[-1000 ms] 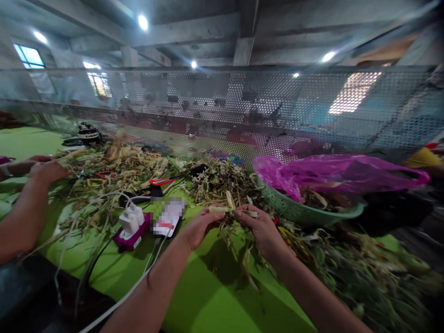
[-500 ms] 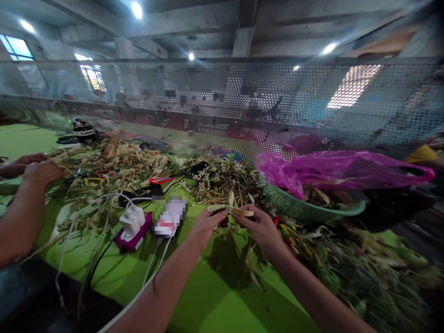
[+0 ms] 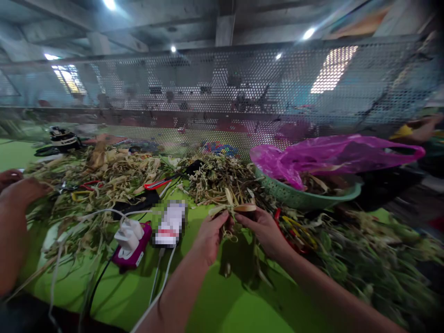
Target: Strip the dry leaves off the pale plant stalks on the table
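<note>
Both hands meet over the green table [image 3: 222, 314], around a small bundle of dried plant strips [image 3: 229, 206]. My left hand [image 3: 210, 233] pinches the bundle's left side between thumb and fingers. On its right side my right hand [image 3: 262, 226] has closed thumb and fingers, with a pale flat strip lying along the index finger. Thin strands hang below the hands. Just behind them lies a heap of dry stalks and leaves [image 3: 222, 178].
A phone [image 3: 169, 224] and a purple power strip [image 3: 133, 259] with white chargers lie left. Right stand a green basket [image 3: 294, 196] with a pink bag [image 3: 333, 155] and a leafy pile [image 3: 374, 263]. Another person's hand [image 3: 26, 192] is far left; perforated metal screen [image 3: 194, 92] behind.
The view has shifted slightly to the right. My hands stay together at the bundle, and the pale strip by my right hand has turned a little. The other person's hands sit closer to the left edge.
</note>
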